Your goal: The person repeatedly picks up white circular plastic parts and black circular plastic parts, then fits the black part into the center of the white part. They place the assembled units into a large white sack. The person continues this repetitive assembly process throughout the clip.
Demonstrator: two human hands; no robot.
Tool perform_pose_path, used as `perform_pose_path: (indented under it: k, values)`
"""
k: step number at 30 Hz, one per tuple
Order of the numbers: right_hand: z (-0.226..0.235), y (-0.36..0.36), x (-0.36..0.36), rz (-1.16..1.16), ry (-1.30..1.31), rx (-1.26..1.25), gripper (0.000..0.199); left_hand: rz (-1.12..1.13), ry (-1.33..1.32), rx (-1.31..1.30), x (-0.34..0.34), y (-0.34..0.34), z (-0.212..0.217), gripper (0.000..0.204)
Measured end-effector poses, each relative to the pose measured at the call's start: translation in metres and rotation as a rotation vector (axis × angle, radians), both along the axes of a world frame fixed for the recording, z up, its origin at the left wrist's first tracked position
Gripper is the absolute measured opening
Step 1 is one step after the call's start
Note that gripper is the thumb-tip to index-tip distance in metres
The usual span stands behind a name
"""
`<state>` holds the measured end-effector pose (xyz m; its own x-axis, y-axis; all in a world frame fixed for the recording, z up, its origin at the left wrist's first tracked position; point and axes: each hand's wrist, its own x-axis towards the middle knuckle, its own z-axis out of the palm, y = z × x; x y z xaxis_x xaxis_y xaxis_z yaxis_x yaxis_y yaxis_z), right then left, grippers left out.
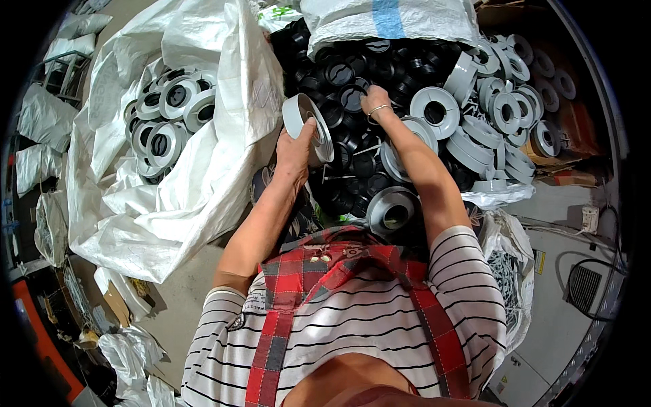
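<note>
My left hand (pixel 295 152) is closed round a grey flanged plastic ring (pixel 296 117), tilted on edge with its open side to the right. Ahead and to the right, my right hand (pixel 377 103) reaches into a heap of black round plastic caps (pixel 339 73). Its fingers are bent together at the edge of one black cap (pixel 352 99); the fingertips are partly hidden. Below my right forearm lie more grey rings, one of them a wide ring (pixel 390 209) close to my apron.
At left, an open white woven sack (pixel 224 183) holds grey rings with black centres (pixel 178 97). Loose grey rings (pixel 505 112) pile up at right beside cardboard (pixel 576 115). Another white sack (pixel 420 17) lies across the far side of the heap. A bag of screws (pixel 508 271) stands by my right elbow.
</note>
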<state>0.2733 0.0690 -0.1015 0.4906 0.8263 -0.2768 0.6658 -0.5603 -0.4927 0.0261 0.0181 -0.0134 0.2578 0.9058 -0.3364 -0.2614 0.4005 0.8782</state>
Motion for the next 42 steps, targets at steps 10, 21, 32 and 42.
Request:
perform_pose_path:
  k: [10, 21, 32, 42]
  values:
    - [0.141, -0.086, -0.048, 0.487, 0.261, 0.215, 0.074, -0.265, -0.308, -0.134, 0.006, -0.012, 0.025, 0.037]
    - [0.187, -0.145, -0.057, 1.220, -0.287, 0.375, 0.083, -0.544, -0.178, -0.169, -0.016, -0.037, 0.055, 0.045]
    - [0.174, -0.169, -0.064, 1.453, -0.497, 0.605, 0.043, -0.703, -0.119, -0.280, -0.020, -0.037, 0.060, 0.040]
    - [0.179, -0.174, -0.075, 1.285, -0.378, 0.400, 0.084, -0.585, -0.126, -0.315, -0.031, -0.056, 0.056, 0.047]
